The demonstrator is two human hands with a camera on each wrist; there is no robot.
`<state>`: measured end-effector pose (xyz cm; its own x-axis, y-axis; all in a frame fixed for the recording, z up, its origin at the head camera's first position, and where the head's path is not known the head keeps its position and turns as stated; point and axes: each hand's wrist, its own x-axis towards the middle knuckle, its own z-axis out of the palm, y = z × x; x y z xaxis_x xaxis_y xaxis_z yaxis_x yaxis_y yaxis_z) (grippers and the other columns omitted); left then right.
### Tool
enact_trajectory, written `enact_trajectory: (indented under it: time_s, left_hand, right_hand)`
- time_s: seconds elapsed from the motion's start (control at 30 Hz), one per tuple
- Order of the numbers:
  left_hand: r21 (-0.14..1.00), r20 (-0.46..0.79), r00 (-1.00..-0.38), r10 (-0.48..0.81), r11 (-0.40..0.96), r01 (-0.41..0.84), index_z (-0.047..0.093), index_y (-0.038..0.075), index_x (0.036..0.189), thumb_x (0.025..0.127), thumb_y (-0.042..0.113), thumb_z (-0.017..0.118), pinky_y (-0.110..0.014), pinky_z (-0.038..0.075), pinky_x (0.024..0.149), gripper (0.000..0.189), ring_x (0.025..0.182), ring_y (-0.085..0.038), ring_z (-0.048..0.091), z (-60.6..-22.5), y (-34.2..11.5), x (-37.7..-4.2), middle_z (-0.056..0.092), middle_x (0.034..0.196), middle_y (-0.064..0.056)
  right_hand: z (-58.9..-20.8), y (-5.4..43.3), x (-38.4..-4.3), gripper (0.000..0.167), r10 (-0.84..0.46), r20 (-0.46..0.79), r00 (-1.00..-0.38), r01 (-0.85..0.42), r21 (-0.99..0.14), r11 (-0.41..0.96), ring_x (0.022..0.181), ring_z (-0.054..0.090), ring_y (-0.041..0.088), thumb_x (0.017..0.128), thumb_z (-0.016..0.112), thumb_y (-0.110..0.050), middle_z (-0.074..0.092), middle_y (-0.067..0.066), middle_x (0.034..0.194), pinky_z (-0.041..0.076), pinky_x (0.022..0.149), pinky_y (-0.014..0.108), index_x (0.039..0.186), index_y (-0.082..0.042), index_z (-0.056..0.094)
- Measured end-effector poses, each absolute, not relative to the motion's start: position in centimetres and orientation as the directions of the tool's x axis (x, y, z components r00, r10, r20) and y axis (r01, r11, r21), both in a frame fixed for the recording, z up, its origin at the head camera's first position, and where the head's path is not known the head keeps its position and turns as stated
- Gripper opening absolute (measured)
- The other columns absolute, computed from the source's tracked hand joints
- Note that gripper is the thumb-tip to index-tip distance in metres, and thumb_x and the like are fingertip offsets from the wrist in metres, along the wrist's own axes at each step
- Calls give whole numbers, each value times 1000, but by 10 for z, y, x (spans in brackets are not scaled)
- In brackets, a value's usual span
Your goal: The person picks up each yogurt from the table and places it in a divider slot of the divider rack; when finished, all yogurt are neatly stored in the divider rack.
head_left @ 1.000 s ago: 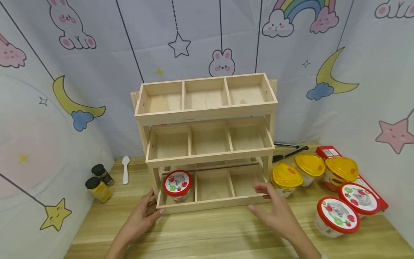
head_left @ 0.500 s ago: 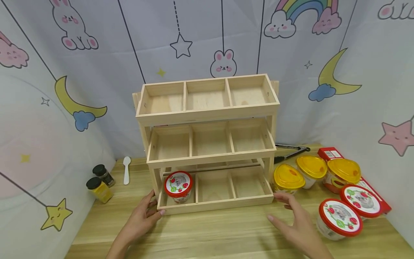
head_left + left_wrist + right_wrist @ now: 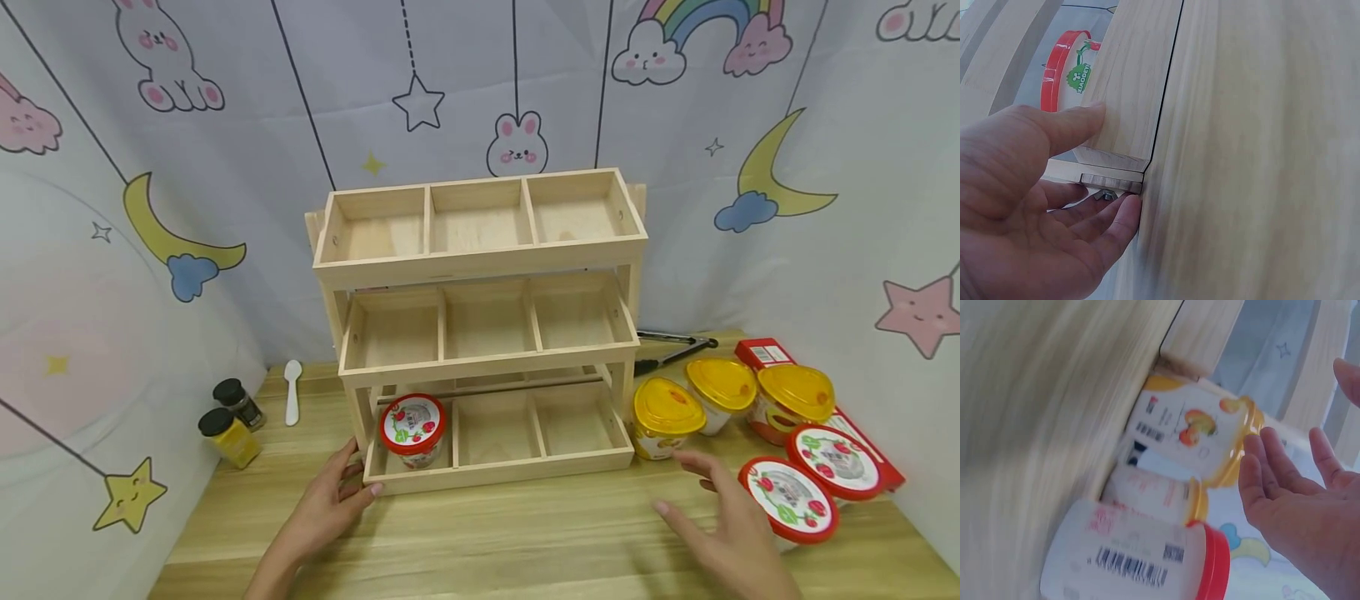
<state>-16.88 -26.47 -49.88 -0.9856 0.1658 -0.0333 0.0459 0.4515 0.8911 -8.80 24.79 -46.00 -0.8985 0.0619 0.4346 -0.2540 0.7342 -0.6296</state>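
A three-tier wooden shelf [image 3: 480, 265] with divided trays stands on the table. My left hand [image 3: 324, 504] grips the front left corner of its bottom tray, thumb on the front board [image 3: 1132, 94] and fingers round the side by a wing nut [image 3: 1106, 195]. One red-lidded tub [image 3: 412, 425] sits in the bottom tray's left compartment. My right hand [image 3: 731, 533] is empty over the table, fingers relaxed and spread. It is left of a red-lidded tub [image 3: 791, 500] and in front of a yellow-lidded tub [image 3: 667, 412].
More tubs with yellow lids [image 3: 720, 383] and red lids [image 3: 836, 458] stand at the right by red boxes [image 3: 765, 353]. Black tongs [image 3: 671, 354] lie behind them. At the left are a white spoon [image 3: 292, 392] and two black-capped jars [image 3: 231, 437]. A printed curtain [image 3: 465, 83] hangs behind.
My right hand has moved right, away from the bottom tray's right end toward the tubs. The left hand stays on the shelf's corner.
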Motion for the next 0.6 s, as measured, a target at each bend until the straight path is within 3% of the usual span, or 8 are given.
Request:
enact_trajectory:
  time_s: [0.17, 0.3, 0.4, 0.5, 0.53, 0.6]
  left_hand:
    - [891, -34, -985, 168, 451, 46, 14, -6, 169, 102, 9, 74, -36, 64, 108, 91, 148, -55, 49, -498, -265, -169, 22, 173, -34]
    - [891, -36, -985, 167, 452, 44, 14, -6, 169, 102, 9, 74, -37, 64, 108, 91, 149, -55, 49, -497, -265, -168, 22, 173, -34]
    - [889, -35, -986, 164, 455, 44, 15, -6, 169, 102, 10, 74, -37, 64, 108, 91, 148, -54, 50, -497, -265, -168, 23, 173, -35]
    - [887, -33, -987, 157, 460, 43, 15, -6, 169, 102, 10, 75, -36, 64, 107, 91, 145, -54, 53, -498, -264, -167, 25, 172, -35]
    - [886, -33, -987, 156, 461, 44, 16, -6, 169, 102, 10, 74, -36, 65, 106, 91, 144, -54, 55, -498, -264, -167, 25, 172, -36]
    - [887, -30, -987, 156, 460, 45, 16, -6, 169, 102, 10, 74, -36, 65, 106, 91, 143, -54, 56, -498, -264, -167, 25, 171, -36]
  right_hand:
    - [-458, 259, -85, 67, 122, 408, -905, -174, -616, 768, 119, 45, -16, 87, 93, -28, 70, 12, 139, 40, 91, 8, 143, -16, 60]
    - [-457, 267, -82, 71, 164, 369, -915, -106, -611, 785, 124, 56, 11, 88, 91, -32, 68, 14, 141, 40, 90, 17, 148, -15, 56]
    - [-455, 271, -80, 75, 185, 332, -925, -65, -618, 783, 128, 57, 33, 91, 89, -35, 65, 17, 145, 47, 99, 34, 151, -13, 52]
    - [-454, 276, -78, 75, 205, 324, -923, -43, -619, 784, 126, 56, 32, 92, 88, -38, 64, 16, 145, 46, 99, 27, 152, -12, 51]
    - [-454, 278, -77, 75, 211, 332, -919, -46, -623, 781, 126, 56, 26, 91, 88, -37, 64, 16, 145, 45, 100, 22, 152, -12, 51]
    - [-454, 282, -76, 72, 228, 354, -907, -46, -621, 782, 121, 54, 12, 91, 88, -36, 65, 15, 142, 37, 88, 7, 150, -13, 53]
